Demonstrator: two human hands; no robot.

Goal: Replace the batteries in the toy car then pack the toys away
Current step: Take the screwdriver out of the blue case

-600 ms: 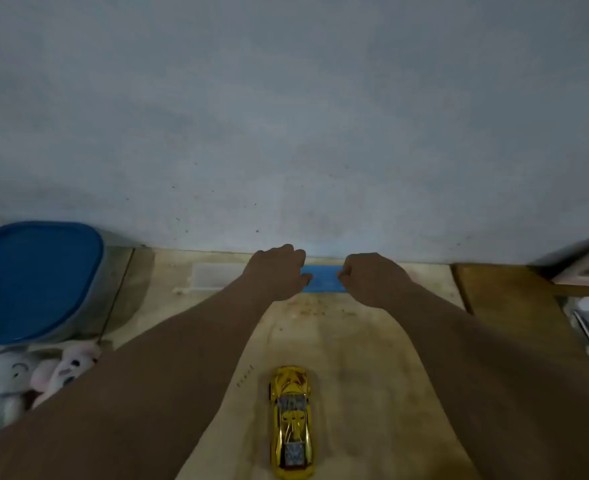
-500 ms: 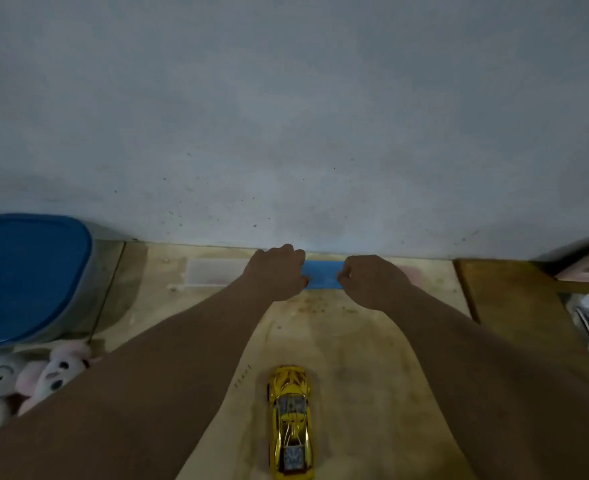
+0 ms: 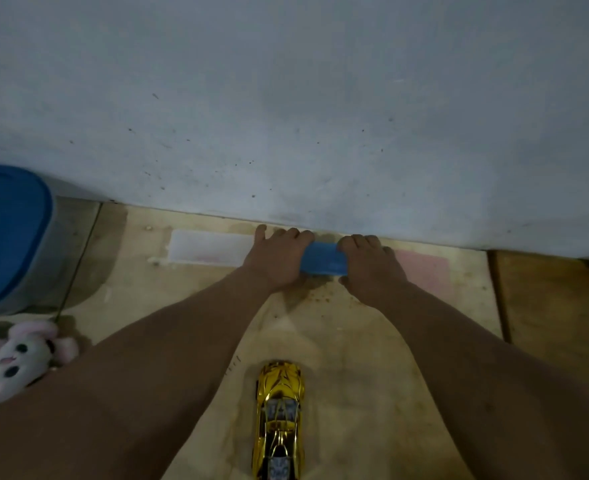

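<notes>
— Where do I stand?

— Both my hands are at the wall. My left hand (image 3: pixel 276 260) and right hand (image 3: pixel 370 268) each grip an end of the blue box (image 3: pixel 324 260), fingers curled over its far edge. The toy car (image 3: pixel 279 420) sits near me on the table (image 3: pixel 424 375), upright, well apart from the box.

— How should I handle it?

— I'd draw it level toward me, both grips even, and stop short of the car. A tilt could spill whatever it holds.
</notes>
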